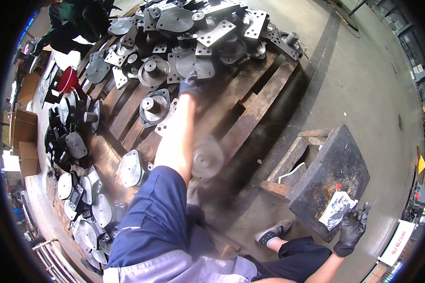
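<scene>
My left hand [190, 88], in a dark glove, reaches far forward over a wooden pallet. Its fingers close at the near edge of a flat grey metal flange plate [196, 65] on the heap; part of the grip is hidden. Nearer to me on the pallet stands a flange with a round hub [151, 105]. At the lower right my right hand [352, 233], in a black glove, is closed around a thin dark stick [374, 203]. Beside that hand, a white paper [336, 210] with grey smears lies on a black-topped stool [349, 158].
More flanges and drilled plates [174, 20] pile up at the far end of the pallet [259, 106]. Stacked flanges [87, 236] line its left side. A red bucket [68, 80] and cardboard boxes [24, 141] stand left. Another person [82, 23] crouches at the far left.
</scene>
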{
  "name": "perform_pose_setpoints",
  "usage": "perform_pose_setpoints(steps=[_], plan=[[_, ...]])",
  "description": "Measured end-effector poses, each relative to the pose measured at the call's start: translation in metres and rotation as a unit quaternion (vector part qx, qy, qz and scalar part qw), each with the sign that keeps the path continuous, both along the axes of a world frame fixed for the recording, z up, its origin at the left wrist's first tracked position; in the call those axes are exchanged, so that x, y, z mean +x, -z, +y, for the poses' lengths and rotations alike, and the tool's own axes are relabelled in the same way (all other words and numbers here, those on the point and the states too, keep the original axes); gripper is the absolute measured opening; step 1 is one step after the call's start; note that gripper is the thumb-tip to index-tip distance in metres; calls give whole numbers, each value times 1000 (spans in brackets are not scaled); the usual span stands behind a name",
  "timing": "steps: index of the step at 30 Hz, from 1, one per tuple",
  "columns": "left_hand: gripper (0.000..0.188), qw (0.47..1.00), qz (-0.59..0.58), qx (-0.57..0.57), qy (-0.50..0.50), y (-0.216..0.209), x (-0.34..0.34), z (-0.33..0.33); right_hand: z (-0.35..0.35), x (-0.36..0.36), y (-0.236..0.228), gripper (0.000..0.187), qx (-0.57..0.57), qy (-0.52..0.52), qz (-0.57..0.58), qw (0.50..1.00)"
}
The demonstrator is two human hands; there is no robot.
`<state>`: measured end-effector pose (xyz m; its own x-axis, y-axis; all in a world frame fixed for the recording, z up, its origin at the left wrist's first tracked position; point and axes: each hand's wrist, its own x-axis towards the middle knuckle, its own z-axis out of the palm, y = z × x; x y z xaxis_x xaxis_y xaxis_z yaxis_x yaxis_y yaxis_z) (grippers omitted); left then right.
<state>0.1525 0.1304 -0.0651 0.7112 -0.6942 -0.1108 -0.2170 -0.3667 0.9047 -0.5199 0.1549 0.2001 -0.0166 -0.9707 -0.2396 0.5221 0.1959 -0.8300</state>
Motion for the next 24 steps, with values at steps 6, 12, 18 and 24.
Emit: perform_pose_setpoints(steps=[6,12,18,24], plan=[[23,945,-308,104,33,-6,19,37,-5,6,8,39,-5,-18,-17,1000],[17,945,266,-126,-140,-36,-11,57,0,14,-1,39,7,-50,-5,999],[20,897,388,-164,-131,-83,-39,103,1,3,4,43,-44,-138,-79,986],[22,984,165,-61,13,-110,-56,131,4,-15,4,41,-61,-119,-86,987]])
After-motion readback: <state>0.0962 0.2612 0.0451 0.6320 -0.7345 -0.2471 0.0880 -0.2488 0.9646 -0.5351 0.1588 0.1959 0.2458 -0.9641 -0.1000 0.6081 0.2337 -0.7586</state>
